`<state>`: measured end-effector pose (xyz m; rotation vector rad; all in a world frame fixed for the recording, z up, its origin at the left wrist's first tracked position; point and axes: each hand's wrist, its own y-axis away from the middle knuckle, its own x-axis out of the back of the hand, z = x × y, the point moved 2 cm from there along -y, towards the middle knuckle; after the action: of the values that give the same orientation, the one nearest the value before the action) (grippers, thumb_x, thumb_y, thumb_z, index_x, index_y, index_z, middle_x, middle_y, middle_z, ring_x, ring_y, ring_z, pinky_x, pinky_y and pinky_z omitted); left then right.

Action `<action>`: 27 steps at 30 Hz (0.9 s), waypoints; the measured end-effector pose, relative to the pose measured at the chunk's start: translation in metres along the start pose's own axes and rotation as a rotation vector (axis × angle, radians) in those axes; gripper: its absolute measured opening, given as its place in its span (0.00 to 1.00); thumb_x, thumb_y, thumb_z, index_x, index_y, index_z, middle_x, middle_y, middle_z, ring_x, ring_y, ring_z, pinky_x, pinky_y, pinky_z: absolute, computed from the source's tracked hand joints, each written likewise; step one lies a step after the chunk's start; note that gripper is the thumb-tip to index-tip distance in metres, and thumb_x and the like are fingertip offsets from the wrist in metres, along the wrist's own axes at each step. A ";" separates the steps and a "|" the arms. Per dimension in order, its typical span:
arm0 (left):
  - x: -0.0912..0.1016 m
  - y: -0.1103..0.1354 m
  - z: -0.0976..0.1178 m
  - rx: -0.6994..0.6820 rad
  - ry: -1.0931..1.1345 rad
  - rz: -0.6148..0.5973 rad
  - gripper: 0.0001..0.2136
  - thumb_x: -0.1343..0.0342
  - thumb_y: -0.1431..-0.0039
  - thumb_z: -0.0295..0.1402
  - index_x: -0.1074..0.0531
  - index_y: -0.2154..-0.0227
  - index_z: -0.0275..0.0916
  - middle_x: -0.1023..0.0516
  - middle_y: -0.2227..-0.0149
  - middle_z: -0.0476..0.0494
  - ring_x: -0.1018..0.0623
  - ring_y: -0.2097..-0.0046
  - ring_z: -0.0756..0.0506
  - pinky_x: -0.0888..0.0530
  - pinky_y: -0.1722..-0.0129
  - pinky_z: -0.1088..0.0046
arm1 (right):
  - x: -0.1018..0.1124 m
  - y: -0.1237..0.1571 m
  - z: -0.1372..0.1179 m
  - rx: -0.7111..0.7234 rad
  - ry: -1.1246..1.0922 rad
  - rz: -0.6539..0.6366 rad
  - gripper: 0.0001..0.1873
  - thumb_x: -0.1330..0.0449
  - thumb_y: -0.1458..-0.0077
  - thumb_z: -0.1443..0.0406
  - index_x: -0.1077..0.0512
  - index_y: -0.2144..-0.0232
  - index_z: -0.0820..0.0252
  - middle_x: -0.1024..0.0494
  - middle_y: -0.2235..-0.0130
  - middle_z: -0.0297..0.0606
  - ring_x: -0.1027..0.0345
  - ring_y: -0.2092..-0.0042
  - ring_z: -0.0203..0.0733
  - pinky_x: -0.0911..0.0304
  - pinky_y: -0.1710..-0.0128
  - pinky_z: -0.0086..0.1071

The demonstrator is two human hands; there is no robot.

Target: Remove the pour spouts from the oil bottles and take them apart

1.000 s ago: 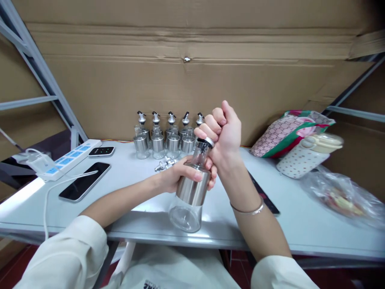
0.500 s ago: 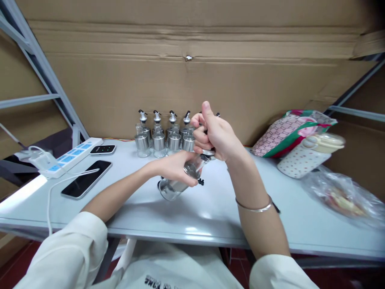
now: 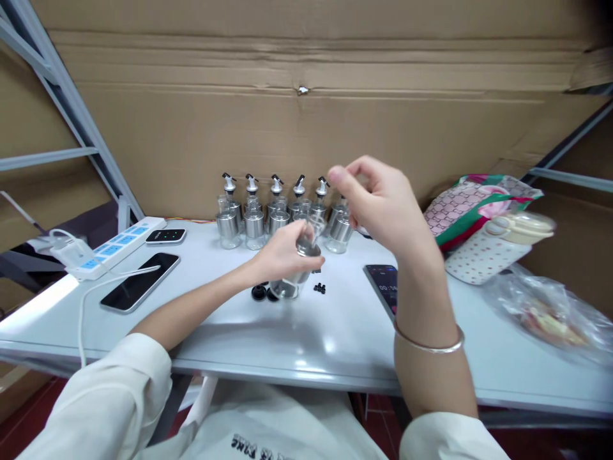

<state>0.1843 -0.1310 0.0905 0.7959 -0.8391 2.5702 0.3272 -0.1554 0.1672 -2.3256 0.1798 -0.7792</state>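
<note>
My left hand [image 3: 286, 250] is closed around a glass bottle with a metal sleeve [image 3: 293, 281], which leans to the right just above the table. The bare glass neck of this bottle sticks up past my fingers, with no spout on it. My right hand [image 3: 376, 201] is raised up and right of the neck, apart from it, fingers curled and thumb stretched to the left. Whatever it holds, if anything, is hidden. Black round caps [image 3: 259, 292] lie beside the bottle's base, and small black pieces [image 3: 320, 288] lie to its right.
Bottles with pour spouts [image 3: 276, 185] stand in a back row, with spoutless bottles [image 3: 253, 223] in front. Phones [image 3: 140, 283] and a power strip [image 3: 115, 246] are left; a timer phone [image 3: 383, 284], patterned bag [image 3: 460, 207], dotted flask [image 3: 486, 255] and plastic bag [image 3: 550, 313] are right.
My right hand has come off the bottle's top and moved up and right. The neck now shows without a spout. My left hand keeps the bottle, now more upright.
</note>
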 end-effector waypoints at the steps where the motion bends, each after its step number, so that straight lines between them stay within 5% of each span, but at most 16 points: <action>1: 0.002 -0.003 -0.003 -0.035 -0.002 0.075 0.12 0.39 0.55 0.33 0.37 0.71 0.38 0.34 0.69 0.51 0.32 0.67 0.50 0.33 0.66 0.72 | 0.000 -0.001 0.004 -0.034 0.054 -0.094 0.20 0.44 0.46 0.48 0.35 0.73 0.59 0.42 0.81 0.27 0.49 0.79 0.29 0.54 0.77 0.28; 4: 0.004 -0.009 -0.009 -0.174 -0.023 0.219 0.15 0.38 0.52 0.37 0.38 0.66 0.39 0.36 0.62 0.47 0.31 0.61 0.48 0.30 0.61 0.69 | -0.008 -0.001 0.014 -0.046 0.172 -0.365 0.18 0.37 0.52 0.52 0.35 0.76 0.61 0.40 0.81 0.27 0.49 0.78 0.29 0.55 0.77 0.29; 6: 0.004 -0.011 -0.012 -0.249 -0.046 0.239 0.18 0.38 0.51 0.38 0.39 0.61 0.39 0.38 0.59 0.45 0.31 0.56 0.46 0.29 0.56 0.66 | -0.016 -0.002 0.018 0.013 0.214 -0.433 0.18 0.36 0.53 0.55 0.38 0.78 0.60 0.40 0.80 0.27 0.50 0.77 0.29 0.56 0.77 0.29; 12: -0.004 -0.016 -0.028 -0.327 -0.129 0.196 0.27 0.43 0.44 0.42 0.49 0.48 0.40 0.46 0.46 0.35 0.40 0.40 0.38 0.37 0.41 0.56 | -0.024 -0.010 0.028 0.037 0.130 -0.447 0.16 0.38 0.53 0.61 0.42 0.78 0.59 0.41 0.80 0.25 0.49 0.77 0.29 0.54 0.76 0.28; 19: -0.013 -0.019 -0.040 -0.520 -0.150 0.265 0.29 0.47 0.40 0.45 0.58 0.45 0.45 0.56 0.39 0.30 0.46 0.35 0.38 0.35 0.42 0.55 | -0.029 -0.011 0.034 0.008 0.170 -0.447 0.14 0.40 0.51 0.58 0.36 0.79 0.61 0.37 0.81 0.28 0.47 0.77 0.30 0.54 0.75 0.29; 23: 0.002 -0.022 -0.037 -0.617 -0.261 0.296 0.26 0.47 0.41 0.45 0.55 0.48 0.47 0.58 0.36 0.32 0.48 0.34 0.39 0.40 0.40 0.49 | -0.020 -0.015 0.038 0.061 0.261 -0.345 0.14 0.41 0.50 0.58 0.35 0.78 0.62 0.33 0.79 0.31 0.45 0.76 0.32 0.52 0.73 0.29; 27: 0.033 -0.027 -0.046 -0.447 -0.480 0.403 0.23 0.46 0.41 0.41 0.49 0.48 0.44 0.54 0.35 0.32 0.51 0.33 0.35 0.54 0.38 0.41 | -0.009 -0.023 0.057 -0.032 0.346 -0.211 0.13 0.41 0.50 0.57 0.34 0.77 0.62 0.29 0.76 0.35 0.40 0.73 0.35 0.48 0.71 0.30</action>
<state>0.1512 -0.0776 0.0910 1.2102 -1.8040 2.3671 0.3508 -0.1031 0.1432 -2.2467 0.0980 -1.2920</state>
